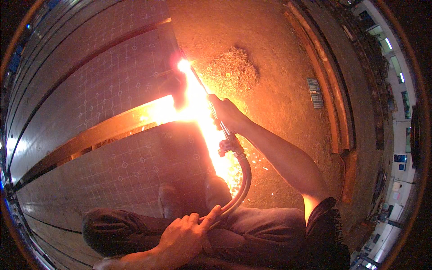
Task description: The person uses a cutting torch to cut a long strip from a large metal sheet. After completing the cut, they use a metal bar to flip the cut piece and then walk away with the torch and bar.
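Observation:
My right hand [228, 113] is closed around the tube of a gas cutting torch [228, 145]. The torch slants up and left to a dazzling flame [184, 66] at the right edge of a chalk-marked steel plate [121, 72]. Glare hides the torch tip and the metal around it. A hose [245, 182] curves from the torch's valve end down to my lap. There my left hand [182, 236] is closed on the hose, its index finger lying along it. My folded legs are beside a nearer chalk-marked steel plate [121, 164].
Between the plates runs a gap lit orange. Sparks [234, 175] scatter below the torch. A heap of debris [234, 67] lies on the floor to the right. Farther right stand long steel beams [333, 90] and a small flat stack [315, 93] of light pieces.

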`<state>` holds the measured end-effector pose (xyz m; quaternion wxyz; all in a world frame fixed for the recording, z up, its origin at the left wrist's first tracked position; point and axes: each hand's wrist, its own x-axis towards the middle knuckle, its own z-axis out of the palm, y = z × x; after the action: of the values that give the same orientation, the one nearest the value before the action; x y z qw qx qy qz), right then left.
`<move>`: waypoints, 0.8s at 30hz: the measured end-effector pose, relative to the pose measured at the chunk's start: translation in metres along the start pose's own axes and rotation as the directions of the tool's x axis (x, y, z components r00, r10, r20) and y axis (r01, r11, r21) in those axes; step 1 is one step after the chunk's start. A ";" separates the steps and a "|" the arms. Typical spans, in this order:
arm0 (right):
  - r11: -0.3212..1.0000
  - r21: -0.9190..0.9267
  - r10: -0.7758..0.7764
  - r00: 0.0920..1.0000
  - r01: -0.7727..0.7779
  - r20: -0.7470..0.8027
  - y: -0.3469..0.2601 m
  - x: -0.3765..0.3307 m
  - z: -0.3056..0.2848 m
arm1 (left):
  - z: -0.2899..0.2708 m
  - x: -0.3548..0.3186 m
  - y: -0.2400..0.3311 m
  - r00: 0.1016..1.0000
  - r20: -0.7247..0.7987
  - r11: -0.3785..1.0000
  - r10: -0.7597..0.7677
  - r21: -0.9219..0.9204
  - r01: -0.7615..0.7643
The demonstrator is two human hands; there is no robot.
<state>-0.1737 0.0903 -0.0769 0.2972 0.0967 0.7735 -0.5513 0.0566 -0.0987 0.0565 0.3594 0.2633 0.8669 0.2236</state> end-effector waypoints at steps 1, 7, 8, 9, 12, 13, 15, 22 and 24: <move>0.998 0.009 0.056 0.998 -0.056 0.004 -0.005 -0.004 -0.001 | -0.001 0.000 0.000 1.000 -0.006 1.000 0.005 0.003 -0.005; 0.999 -0.008 -0.053 0.998 0.053 0.014 0.001 -0.001 -0.002 | 0.000 -0.001 -0.001 1.000 -0.013 1.000 0.023 -0.015 -0.023; 0.998 0.040 -0.056 0.998 0.055 0.019 0.001 -0.001 -0.002 | 0.000 -0.001 0.000 1.000 -0.005 1.000 0.016 -0.016 -0.016; 0.991 0.132 0.012 1.000 -0.015 0.023 0.000 0.002 0.000 | -0.001 -0.001 0.000 1.000 0.003 1.000 0.009 -0.017 -0.009; 0.971 0.223 0.088 0.996 -0.091 0.022 0.003 0.010 0.003 | -0.004 -0.001 0.001 0.998 0.052 0.998 -0.022 -0.056 0.025; 0.973 0.212 0.083 0.996 -0.090 0.043 0.001 0.010 0.002 | -0.005 0.000 0.001 0.998 0.055 0.998 -0.021 -0.063 0.024; 0.980 0.183 0.063 0.997 -0.072 0.054 0.001 0.011 0.000 | -0.012 0.001 0.002 0.996 0.089 0.997 -0.032 -0.072 0.039; 0.984 0.177 -0.010 0.996 -0.005 0.085 0.021 0.032 0.001 | -0.018 0.011 0.012 0.994 0.101 0.998 -0.045 -0.035 0.048; 0.989 0.111 -0.098 0.995 0.093 0.033 0.031 0.044 0.001 | -0.014 0.013 0.012 0.997 0.073 0.999 -0.032 0.015 0.031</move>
<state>-0.1940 0.0928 -0.1267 0.2796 0.0650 0.7399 -0.6083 0.0418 -0.0847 0.0659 0.3927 0.2599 0.8587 0.2021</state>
